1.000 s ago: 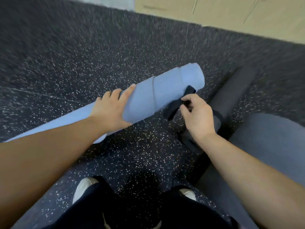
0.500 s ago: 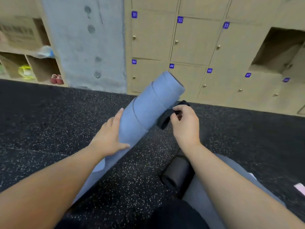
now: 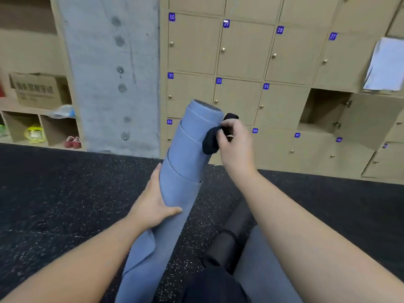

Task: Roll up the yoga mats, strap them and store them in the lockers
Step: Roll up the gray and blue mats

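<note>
A rolled blue yoga mat (image 3: 185, 154) stands nearly upright in front of me, its top end raised toward the lockers. My left hand (image 3: 153, 204) grips its middle from the left. My right hand (image 3: 234, 145) pinches a black strap (image 3: 211, 139) hanging at the mat's upper right side. A rolled black mat (image 3: 227, 239) with a strap around it lies on the floor by my right arm, beside a grey mat (image 3: 260, 270). Wooden numbered lockers (image 3: 238, 53) fill the wall ahead; one locker (image 3: 321, 110) at the right stands open.
A concrete pillar (image 3: 109, 73) rises left of the lockers. Open shelves at the far left hold a cardboard box (image 3: 37, 90), red shoes (image 3: 73, 142) and small items. Dark speckled rubber floor (image 3: 65, 193) lies all around. White papers (image 3: 384, 66) hang at the upper right.
The blue mat has been lifted from lying on the floor to nearly upright. My view rose from the floor to the lockers. Both hands kept their hold.
</note>
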A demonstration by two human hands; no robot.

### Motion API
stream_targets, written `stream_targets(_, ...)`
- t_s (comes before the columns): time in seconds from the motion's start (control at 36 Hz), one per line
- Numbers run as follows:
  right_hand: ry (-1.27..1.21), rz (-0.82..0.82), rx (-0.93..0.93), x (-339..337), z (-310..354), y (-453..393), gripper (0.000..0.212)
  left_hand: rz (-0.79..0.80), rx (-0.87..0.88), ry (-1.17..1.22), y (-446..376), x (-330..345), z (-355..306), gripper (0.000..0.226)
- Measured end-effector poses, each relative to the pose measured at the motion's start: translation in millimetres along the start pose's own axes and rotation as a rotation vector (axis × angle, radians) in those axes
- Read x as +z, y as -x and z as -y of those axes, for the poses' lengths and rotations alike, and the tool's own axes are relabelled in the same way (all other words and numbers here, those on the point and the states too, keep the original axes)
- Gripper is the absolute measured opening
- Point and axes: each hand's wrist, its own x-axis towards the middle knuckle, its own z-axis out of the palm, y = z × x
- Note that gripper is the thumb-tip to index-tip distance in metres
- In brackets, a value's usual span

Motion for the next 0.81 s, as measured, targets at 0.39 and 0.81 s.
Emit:
stream_targets(0.39,-0.044,0.111,-0.145,4.6,32.7,2.6,0.041,-0.015,-0.049,0.071,21.5,-18.5,-1.7,0.138)
stream_targets(0.81,-0.027,0.344,-0.343,59.4,55.5,22.3,0.040,0.120,-0.204,0.102,52.5,-42.9,53.7,0.139)
